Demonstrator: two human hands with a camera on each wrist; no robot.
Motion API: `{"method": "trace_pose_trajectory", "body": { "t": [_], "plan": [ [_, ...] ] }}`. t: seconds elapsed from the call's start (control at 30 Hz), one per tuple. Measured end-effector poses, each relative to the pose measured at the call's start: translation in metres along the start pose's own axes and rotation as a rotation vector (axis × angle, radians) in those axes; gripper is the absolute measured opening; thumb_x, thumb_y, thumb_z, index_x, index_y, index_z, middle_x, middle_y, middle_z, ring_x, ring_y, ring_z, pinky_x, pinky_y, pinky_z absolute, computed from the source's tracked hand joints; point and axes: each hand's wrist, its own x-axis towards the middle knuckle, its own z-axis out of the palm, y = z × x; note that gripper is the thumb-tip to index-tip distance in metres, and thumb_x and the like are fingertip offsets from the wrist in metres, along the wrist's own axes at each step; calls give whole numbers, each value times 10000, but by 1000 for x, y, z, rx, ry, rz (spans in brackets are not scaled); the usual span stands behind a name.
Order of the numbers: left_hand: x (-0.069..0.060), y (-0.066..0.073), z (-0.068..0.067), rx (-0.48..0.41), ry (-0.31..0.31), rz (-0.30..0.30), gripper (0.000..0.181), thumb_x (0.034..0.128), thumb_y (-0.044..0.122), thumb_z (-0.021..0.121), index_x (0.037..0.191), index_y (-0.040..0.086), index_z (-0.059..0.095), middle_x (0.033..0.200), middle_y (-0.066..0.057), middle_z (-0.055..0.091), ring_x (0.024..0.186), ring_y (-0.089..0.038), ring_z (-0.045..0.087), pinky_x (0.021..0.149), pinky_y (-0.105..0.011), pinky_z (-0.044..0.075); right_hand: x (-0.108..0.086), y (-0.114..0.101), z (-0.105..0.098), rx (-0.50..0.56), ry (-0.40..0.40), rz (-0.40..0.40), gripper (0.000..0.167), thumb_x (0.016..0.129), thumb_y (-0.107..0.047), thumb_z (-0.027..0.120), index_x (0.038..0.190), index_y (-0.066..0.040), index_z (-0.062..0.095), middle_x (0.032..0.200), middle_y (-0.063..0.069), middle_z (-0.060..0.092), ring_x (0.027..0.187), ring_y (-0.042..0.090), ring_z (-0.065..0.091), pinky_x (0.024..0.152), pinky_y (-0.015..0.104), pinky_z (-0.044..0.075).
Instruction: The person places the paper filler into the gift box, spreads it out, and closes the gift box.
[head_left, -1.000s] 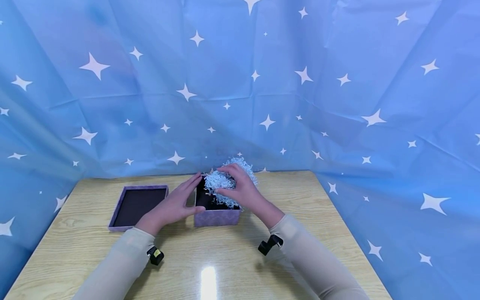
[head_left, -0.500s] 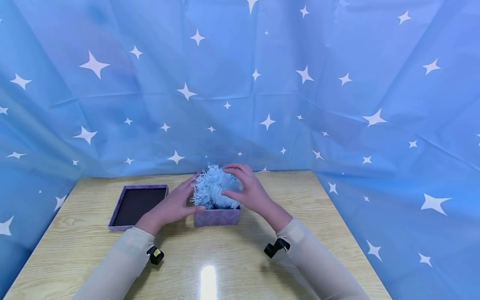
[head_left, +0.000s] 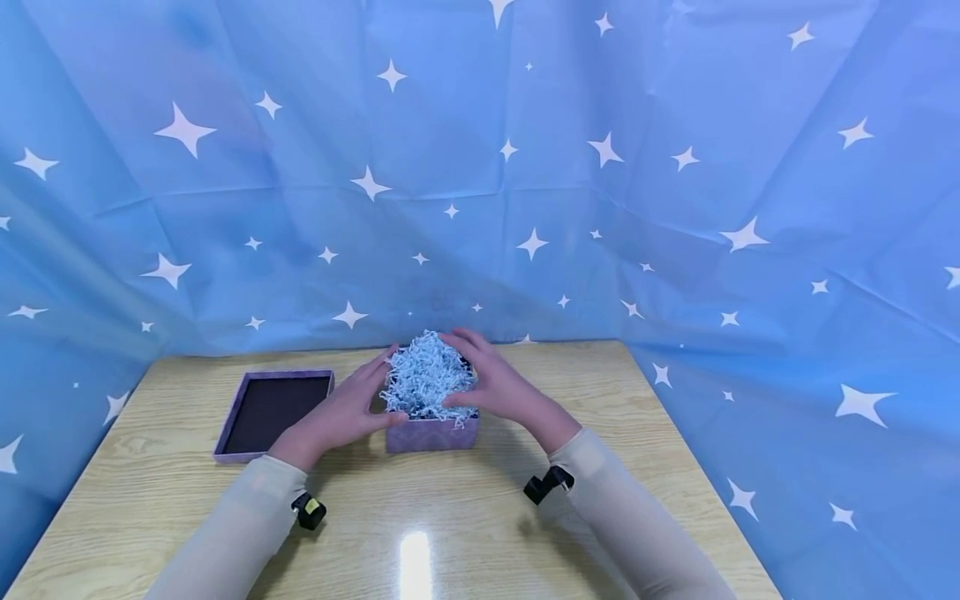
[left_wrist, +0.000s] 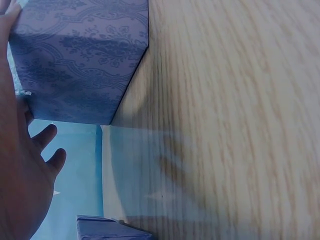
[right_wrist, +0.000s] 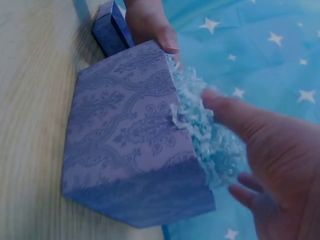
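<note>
A purple box [head_left: 431, 435] with an embossed pattern stands at the table's back middle. Crinkled light-blue shredded paper [head_left: 427, 375] fills it and heaps above the rim. My left hand [head_left: 345, 412] rests at the box's left side, its thumb touching the front corner and the fingers reaching along to the back; in the left wrist view two fingers [left_wrist: 56, 160] stand apart from the box. At the right side, my right hand [head_left: 498, 379] spreads its thumb and fingers about the heap. Its thumb [right_wrist: 230, 107] is beside the paper strands; whether it presses them cannot be told.
The purple lid [head_left: 276, 412], dark inside, lies inside-up on the wooden table [head_left: 360, 525], left of the box. A blue star-patterned cloth [head_left: 480, 167] hangs behind the table and along both sides. Each wrist wears a small black camera [head_left: 309, 510].
The shredded paper has gone from above the box's right side down into the box and spread over it. My right hand has loosened off it. My left hand has stayed at the box.
</note>
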Motion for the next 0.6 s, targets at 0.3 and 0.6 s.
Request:
{"method": "trace_pose_trajectory", "body": {
  "t": [0.3,0.6],
  "plan": [
    [0,0,0,-4,-16,4,1098,1006,676,719,1783,112,184,1866,41,29,1680,-411,164,1240,-789,240,33,-8,11,-83,-255,61,851,966,-270,901,1700,-219,471,1712,101,458,1497,312,534,1183,481,500],
    [0,1,0,-20,-2,10,1095,1001,634,756,1803,216,139,1867,-8,73,1677,-418,167,1240,-790,242,55,-5,35,-365,-417,128,730,1014,-272,855,1655,-143,531,1731,119,444,1575,286,452,1220,415,464]
  ]
}}
